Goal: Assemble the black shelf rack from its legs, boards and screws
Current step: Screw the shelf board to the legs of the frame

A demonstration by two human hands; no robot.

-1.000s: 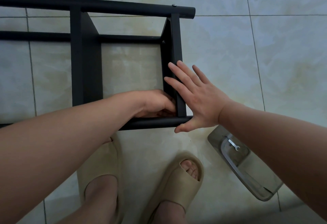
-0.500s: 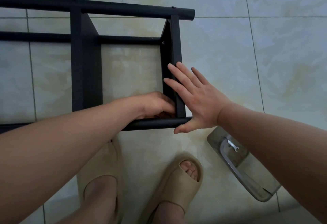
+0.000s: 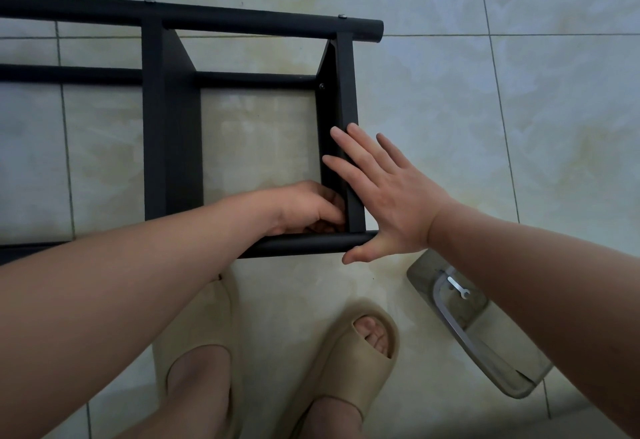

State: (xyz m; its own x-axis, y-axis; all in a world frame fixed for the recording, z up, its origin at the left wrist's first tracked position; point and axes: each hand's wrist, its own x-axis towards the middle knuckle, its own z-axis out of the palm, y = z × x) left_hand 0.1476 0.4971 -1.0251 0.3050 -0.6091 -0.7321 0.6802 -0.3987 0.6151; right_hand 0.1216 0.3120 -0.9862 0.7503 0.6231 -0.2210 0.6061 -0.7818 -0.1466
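Note:
The black shelf rack lies on its side on the tiled floor, with its far leg [image 3: 242, 21] across the top and its near leg [image 3: 304, 243] close to my feet. Two boards join the legs: a middle board [image 3: 169, 127] and an end board [image 3: 346, 92]. My left hand [image 3: 304, 208] reaches inside the frame, its fingers curled into the corner where the end board meets the near leg. What they pinch is hidden. My right hand [image 3: 388, 196] presses flat on the end board's outer side, thumb at the near leg's tip.
A clear plastic tray [image 3: 512, 369] lies on the floor at the right, under my right forearm, with a small silver wrench [image 3: 457, 288] in it. My feet in beige slippers [image 3: 360, 345] stand just below the rack. A screw head [image 3: 322, 86] shows on the end board's far corner.
Both hands stay where they were. The left fingers shift slightly at the corner, and the rack has not moved.

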